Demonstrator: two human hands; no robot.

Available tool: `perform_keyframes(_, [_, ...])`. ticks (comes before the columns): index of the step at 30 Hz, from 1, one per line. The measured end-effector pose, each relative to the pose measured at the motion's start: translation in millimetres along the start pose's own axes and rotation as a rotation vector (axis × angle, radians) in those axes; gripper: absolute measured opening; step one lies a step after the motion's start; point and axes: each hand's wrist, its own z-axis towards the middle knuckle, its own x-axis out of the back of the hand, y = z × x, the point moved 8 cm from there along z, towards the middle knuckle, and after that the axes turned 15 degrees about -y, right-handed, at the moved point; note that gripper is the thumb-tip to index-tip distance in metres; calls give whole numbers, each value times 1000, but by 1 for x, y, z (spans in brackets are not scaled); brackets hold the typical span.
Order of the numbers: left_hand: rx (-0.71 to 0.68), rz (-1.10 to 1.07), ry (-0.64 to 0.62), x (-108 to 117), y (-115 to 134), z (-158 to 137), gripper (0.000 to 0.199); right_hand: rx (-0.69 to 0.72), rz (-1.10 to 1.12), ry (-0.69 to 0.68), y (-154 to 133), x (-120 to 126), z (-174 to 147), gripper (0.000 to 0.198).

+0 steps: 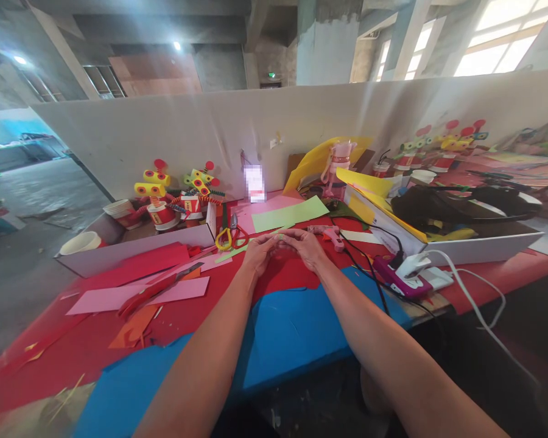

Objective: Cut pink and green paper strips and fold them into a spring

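Observation:
My left hand [260,250] and my right hand [305,244] meet over the red sheet at the middle of the table. Between their pinched fingertips is a small light green paper strip [281,236], mostly covered by the fingers. Just beyond the hands lies a larger light green paper sheet [292,213] on pink paper. Yellow-handled scissors [224,239] and red-handled scissors [238,236] rest left of my left hand. A pink glue gun [333,236] lies beside my right hand. Blue paper [296,334] spreads under my forearms.
Paper-cup robot figures [159,210] stand in a shallow box [141,258] at the left. A red utility knife [153,293] lies on pink strips. On the right are a purple power strip [402,280] with cables and a white box [479,252] holding dark items.

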Motion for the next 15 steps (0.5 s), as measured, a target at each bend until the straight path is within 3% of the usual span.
perform_keyframes(15, [25, -110, -101, -9, -2, 1, 27, -17, -82, 2, 1, 0, 0, 33])
